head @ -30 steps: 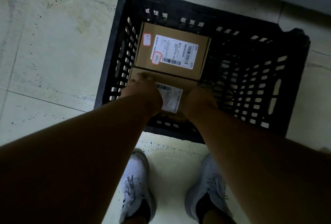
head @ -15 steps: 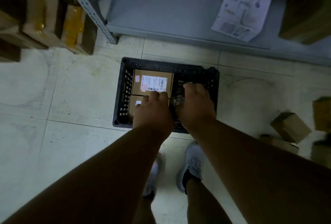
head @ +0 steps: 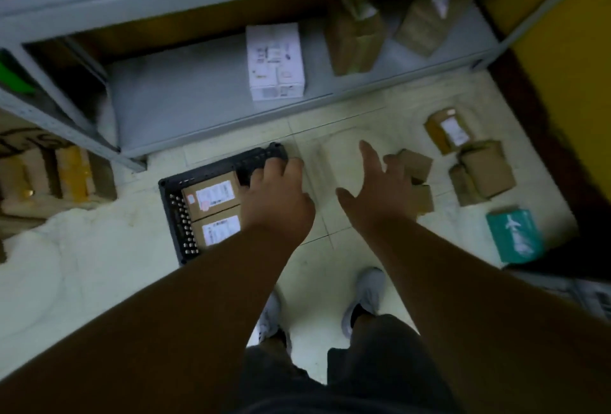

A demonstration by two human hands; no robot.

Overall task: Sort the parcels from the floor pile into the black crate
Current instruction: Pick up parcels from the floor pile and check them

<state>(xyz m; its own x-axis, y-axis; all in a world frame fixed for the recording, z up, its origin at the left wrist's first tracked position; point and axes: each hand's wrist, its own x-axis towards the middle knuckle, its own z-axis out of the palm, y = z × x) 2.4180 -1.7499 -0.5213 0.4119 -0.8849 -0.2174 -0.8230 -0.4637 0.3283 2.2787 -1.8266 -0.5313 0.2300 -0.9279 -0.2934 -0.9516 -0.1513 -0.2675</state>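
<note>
Reaching toward three o'clock, your right hand [head: 380, 188] spreads wide for the small brown parcels [head: 417, 165]; your left hand [head: 277, 197], loosely curled, holds nothing over the black crate [head: 172, 212].

A parcel storeroom: grey metal shelving [head: 211, 106] holding boxes, labelled cartons [head: 476, 165] strewn over tiled floor [head: 82, 268].

Dim room, the forearms nearly black in the foreground. The pale floor [head: 99, 265] catches most of the light. Everything is motion-smeared, with shelf [head: 198, 99] lines bowing toward the edges.
</note>
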